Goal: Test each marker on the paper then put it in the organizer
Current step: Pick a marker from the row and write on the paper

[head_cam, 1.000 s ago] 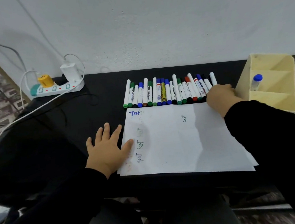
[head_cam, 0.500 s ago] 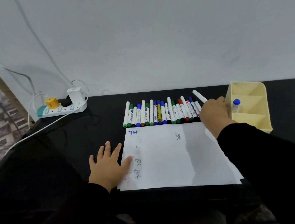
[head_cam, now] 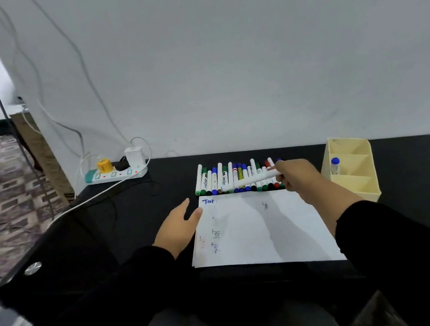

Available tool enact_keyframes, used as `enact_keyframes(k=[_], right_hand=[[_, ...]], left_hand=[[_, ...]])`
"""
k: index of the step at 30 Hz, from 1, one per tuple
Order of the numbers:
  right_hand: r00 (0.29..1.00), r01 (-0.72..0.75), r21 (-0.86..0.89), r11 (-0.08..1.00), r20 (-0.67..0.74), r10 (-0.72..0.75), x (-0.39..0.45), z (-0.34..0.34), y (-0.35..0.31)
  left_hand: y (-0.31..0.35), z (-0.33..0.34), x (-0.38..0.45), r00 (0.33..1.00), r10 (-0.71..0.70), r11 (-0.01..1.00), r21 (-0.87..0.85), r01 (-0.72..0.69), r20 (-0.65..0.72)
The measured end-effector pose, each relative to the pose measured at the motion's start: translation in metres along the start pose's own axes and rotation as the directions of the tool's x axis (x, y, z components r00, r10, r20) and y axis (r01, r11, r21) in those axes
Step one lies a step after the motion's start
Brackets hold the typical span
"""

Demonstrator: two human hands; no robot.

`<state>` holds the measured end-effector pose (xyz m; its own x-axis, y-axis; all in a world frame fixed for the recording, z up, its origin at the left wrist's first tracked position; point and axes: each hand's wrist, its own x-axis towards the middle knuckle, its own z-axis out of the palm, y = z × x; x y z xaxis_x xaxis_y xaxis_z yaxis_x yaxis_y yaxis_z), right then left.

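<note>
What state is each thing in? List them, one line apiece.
Right hand: grips a white marker, held level above the row.
Left hand: open, fingertips at the paper's left edge.
Paper: flat, bearing several test scribbles.
Marker row: lying side by side, capped.
Organizer: upright, one blue-capped marker standing inside.
Power strip: plugs in, red lights on.

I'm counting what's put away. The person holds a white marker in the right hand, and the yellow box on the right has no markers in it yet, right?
Not quite. The head view shows the yellow organizer already has one marker with a blue cap standing in it. The rest is right: the right hand holds a white marker.
</note>
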<state>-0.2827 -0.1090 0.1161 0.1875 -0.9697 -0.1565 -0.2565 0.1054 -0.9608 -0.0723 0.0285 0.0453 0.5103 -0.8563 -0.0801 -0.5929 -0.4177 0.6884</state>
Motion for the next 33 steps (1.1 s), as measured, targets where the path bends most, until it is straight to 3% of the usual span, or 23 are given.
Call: enact_keyframes(k=[3, 6, 10, 13, 25, 30, 33], right_hand=[[0.995, -0.008, 0.149, 0.989, 0.099, -0.007, -0.009, 0.004, -0.005], [0.986, -0.009, 0.219, 0.976, 0.162, -0.027, -0.016, 0.011, -0.007], [0.975, -0.113, 0.376, 0.920, 0.222, 0.029, -0.023, 0.022, -0.005], [0.953, -0.185, 0.353, 0.917, 0.291, 0.080, -0.034, 0.041, 0.004], [0.967, -0.084, 0.340, 0.937, 0.253, -0.006, -0.049, 0.081, 0.008], [0.954, -0.037, 0.404, 0.914, 0.287, -0.088, -0.038, 0.088, 0.012], [0.958, -0.040, 0.395, 0.918, 0.276, -0.077, -0.033, 0.098, 0.014]], left_hand=[[0.023, -0.010, -0.012, 0.986, 0.166, 0.965, -0.214, -0.155, 0.033], [0.036, -0.015, -0.017, 0.974, 0.224, 0.946, -0.244, -0.211, 0.024], [0.042, -0.018, -0.020, 0.987, 0.158, 0.920, -0.367, -0.141, 0.017], [0.044, -0.016, -0.022, 0.986, 0.155, 0.892, -0.437, -0.116, 0.055], [0.051, -0.039, -0.024, 0.947, 0.145, 0.899, -0.438, -0.005, 0.288], [0.044, -0.038, -0.021, 0.902, 0.115, 0.804, -0.572, 0.161, 0.417], [0.040, -0.038, -0.018, 0.908, 0.096, 0.795, -0.581, 0.177, 0.409]])
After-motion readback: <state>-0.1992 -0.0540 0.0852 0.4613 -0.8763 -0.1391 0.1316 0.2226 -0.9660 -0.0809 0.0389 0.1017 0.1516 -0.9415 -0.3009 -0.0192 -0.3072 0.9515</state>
